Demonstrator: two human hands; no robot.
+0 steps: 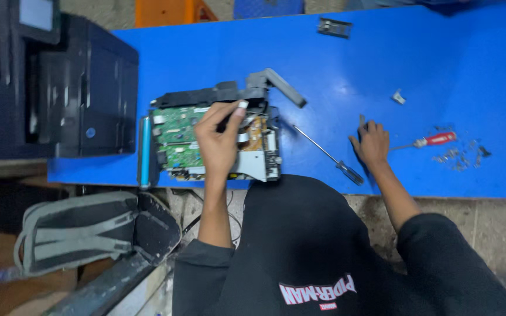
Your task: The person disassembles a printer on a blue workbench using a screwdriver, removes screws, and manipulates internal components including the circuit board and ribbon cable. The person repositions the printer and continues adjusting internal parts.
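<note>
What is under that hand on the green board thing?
The left hand rests on an opened machine part. Around it show a green circuit board and metal frame. What lies directly beneath the palm is covered.

1. Assembly lies on table, left hand on it.
2. Screwdriver between assembly and right hand.
3. Screws right of that hand.
4. Printer left of assembly.

The left hand grips the opened printer chassis; the right hand rests on the blue table.
</note>
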